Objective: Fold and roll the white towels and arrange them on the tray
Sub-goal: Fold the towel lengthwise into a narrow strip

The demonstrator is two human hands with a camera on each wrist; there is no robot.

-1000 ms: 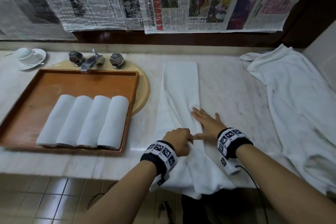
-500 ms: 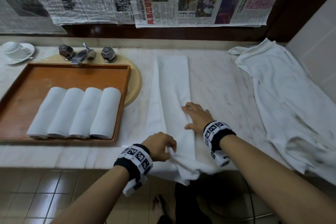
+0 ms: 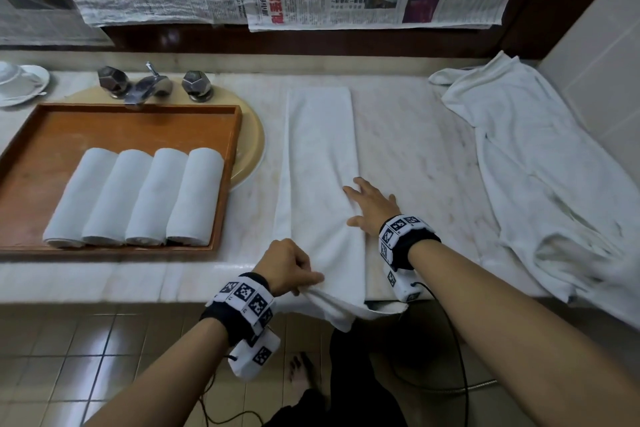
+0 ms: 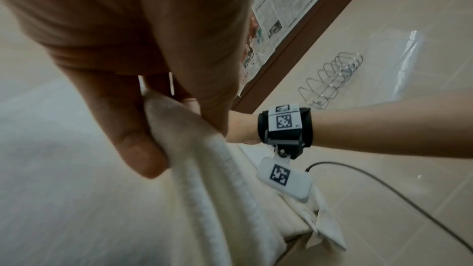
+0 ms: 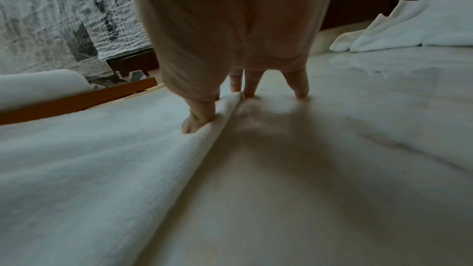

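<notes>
Since a second ago the left hand (image 3: 289, 265) has slid off the counter's (image 3: 415, 156) front edge, dragging the near end of the folded towel (image 3: 320, 166) with it, and the right hand (image 3: 372, 204) has shifted to the towel's right fold.

The step in hand looks like squaring up the long strip before rolling; four rolled towels (image 3: 135, 196) already lie side by side in the tray (image 3: 228, 177), left of the strip, and a loose towel (image 3: 540, 177) waits well to its right.

Next, the hanging end probably needs lifting back onto the counter and turning over tightly to start the roll.

The left hand pinches the hanging end between thumb and curled fingers. The right hand lies flat, fingers spread, its thumb on the towel's right fold.
</notes>
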